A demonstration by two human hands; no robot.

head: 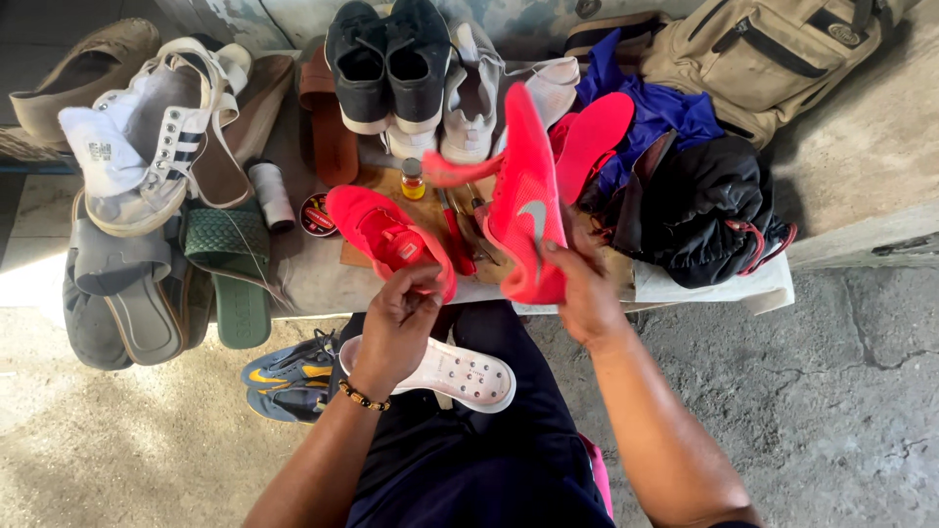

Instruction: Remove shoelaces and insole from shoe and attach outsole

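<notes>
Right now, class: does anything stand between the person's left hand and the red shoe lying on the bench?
Nothing visible does. The left hand already has its fingertips at the heel opening of the red shoe. The right hand holds up the other red shoe, off to the side.

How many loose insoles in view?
2. A red insole lies on the bench by the blue cloth; a white insole rests on the person's lap under the left hand. Others may be hidden.

Matt red mesh-cloth shoe (528, 210) in the right hand (585, 293); smooth white insole (460, 374) below the left hand (399, 328); rough concrete floor (831, 391).
</notes>
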